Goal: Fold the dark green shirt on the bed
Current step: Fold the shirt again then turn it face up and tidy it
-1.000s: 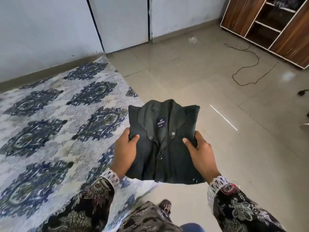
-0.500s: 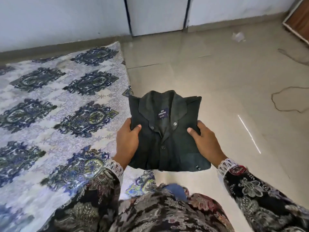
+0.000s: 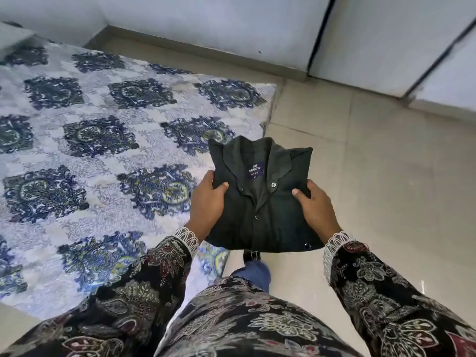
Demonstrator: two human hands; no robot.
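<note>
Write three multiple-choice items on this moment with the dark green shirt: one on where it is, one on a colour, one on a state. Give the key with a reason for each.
1. Where is the folded dark green shirt?
A. Lying flat in the middle of the bed
B. Held up in both hands, partly above the edge of the bed and partly above the tiled floor
C. Dropped on the floor by the wall

2. What colour is the label inside the collar?
A. Dark blue
B. Red
C. Yellow

3. How are the hands placed on the shirt?
A. Only one hand touches it
B. Both are flat underneath it
C. The left hand and right hand grip opposite sides, thumbs on top

Key: 1 B, bedspread and tiles both show behind it; 2 A, a dark blue patch with pale lettering; 3 C, each thumb presses the front.
</note>
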